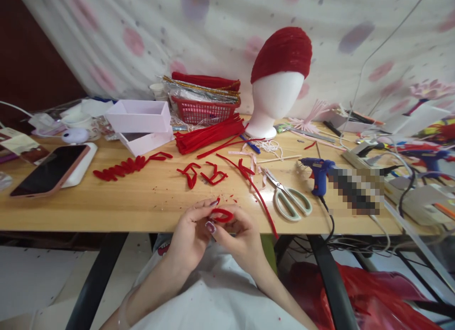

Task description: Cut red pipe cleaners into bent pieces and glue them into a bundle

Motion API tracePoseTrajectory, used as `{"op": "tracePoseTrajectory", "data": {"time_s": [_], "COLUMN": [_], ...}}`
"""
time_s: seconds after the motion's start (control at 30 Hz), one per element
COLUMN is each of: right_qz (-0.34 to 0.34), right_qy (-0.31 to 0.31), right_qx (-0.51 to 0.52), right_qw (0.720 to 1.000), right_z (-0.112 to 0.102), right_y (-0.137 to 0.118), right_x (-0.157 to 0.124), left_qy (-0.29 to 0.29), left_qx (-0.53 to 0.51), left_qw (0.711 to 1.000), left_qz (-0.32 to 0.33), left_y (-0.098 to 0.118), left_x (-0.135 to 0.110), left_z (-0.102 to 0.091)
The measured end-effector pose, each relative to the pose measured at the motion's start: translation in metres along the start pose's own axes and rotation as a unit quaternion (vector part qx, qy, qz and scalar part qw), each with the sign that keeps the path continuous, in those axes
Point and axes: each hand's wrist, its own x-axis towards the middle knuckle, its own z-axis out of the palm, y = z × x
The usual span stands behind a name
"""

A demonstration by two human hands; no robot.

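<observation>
Both my hands meet at the table's front edge around a bent red pipe cleaner (223, 215). My left hand (192, 230) pinches one end of it with thumb and fingertips. My right hand (243, 235) grips its looped part, thumb pressed towards the left fingers. Just beyond lie two bent red pipe cleaner shapes (214, 173) and a long red pipe cleaner (261, 197). To the left is a row of red fuzzy loops (121, 169). Scissors (289, 197) with pale green handles rest right of my hands, blades pointing away.
A blue glue gun (318, 171) stands at right, its cord hanging over the edge. Behind are a bundle of red pipe cleaners (209, 135), a red basket (208, 111), a white foam head (273, 100) with a red cap and white boxes (140, 117). A phone (51, 171) lies left.
</observation>
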Motion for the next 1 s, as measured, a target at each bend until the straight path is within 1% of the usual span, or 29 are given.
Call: {"op": "tracePoseTrajectory", "data": {"time_s": [0.1, 0.17, 0.27, 0.33, 0.4, 0.5, 0.53, 0.6, 0.67, 0.7, 0.83, 0.9, 1.0], "right_qz": [0.001, -0.004, -0.014, -0.012, -0.003, 0.009, 0.011, 0.007, -0.005, -0.013, -0.038, -0.046, -0.052], "right_qy": [0.015, 0.013, -0.018, -0.016, 0.020, 0.094, 0.114, 0.131, 0.126, 0.120, 0.107, 0.105, 0.098], "right_qx": [0.012, 0.069, 0.186, 0.218, 0.188, 0.101, 0.083, 0.062, 0.042, 0.032, 0.007, -0.001, -0.016], "right_qw": [1.000, 0.998, 0.982, 0.976, 0.982, 0.990, 0.990, 0.989, 0.991, 0.992, 0.994, 0.993, 0.994], "right_z": [-0.004, -0.008, -0.010, -0.009, -0.008, -0.007, -0.007, -0.007, -0.007, -0.008, -0.008, -0.009, -0.010], "right_y": [0.000, 0.000, 0.000, 0.000, 0.000, -0.001, -0.001, -0.003, -0.004, -0.004, -0.005, -0.004, -0.002], "right_x": [-0.001, -0.001, -0.001, -0.001, 0.000, 0.002, 0.002, 0.004, 0.004, 0.004, 0.004, 0.004, 0.004], "left_qy": [0.008, 0.008, -0.009, -0.013, -0.002, 0.006, 0.001, -0.023, -0.044, -0.045, 0.008, 0.024, 0.039], "left_qx": [-0.006, -0.004, 0.008, 0.009, -0.004, -0.037, -0.048, -0.073, -0.104, -0.122, -0.177, -0.195, -0.217], "left_qw": [1.000, 0.998, 0.994, 0.992, 0.991, 0.990, 0.990, 0.989, 0.988, 0.987, 0.984, 0.980, 0.974], "left_qz": [0.020, 0.055, 0.110, 0.127, 0.136, 0.136, 0.133, 0.128, 0.109, 0.089, -0.013, -0.036, -0.052], "left_y": [-0.003, -0.005, -0.008, -0.009, -0.009, -0.009, -0.009, -0.008, -0.005, -0.003, 0.007, 0.010, 0.012], "left_x": [-0.001, -0.001, 0.000, 0.000, 0.000, 0.002, 0.003, 0.005, 0.006, 0.005, 0.000, -0.002, -0.005], "left_z": [0.003, 0.004, 0.003, 0.002, 0.001, 0.000, -0.001, -0.001, 0.000, 0.001, 0.005, 0.007, 0.007]}}
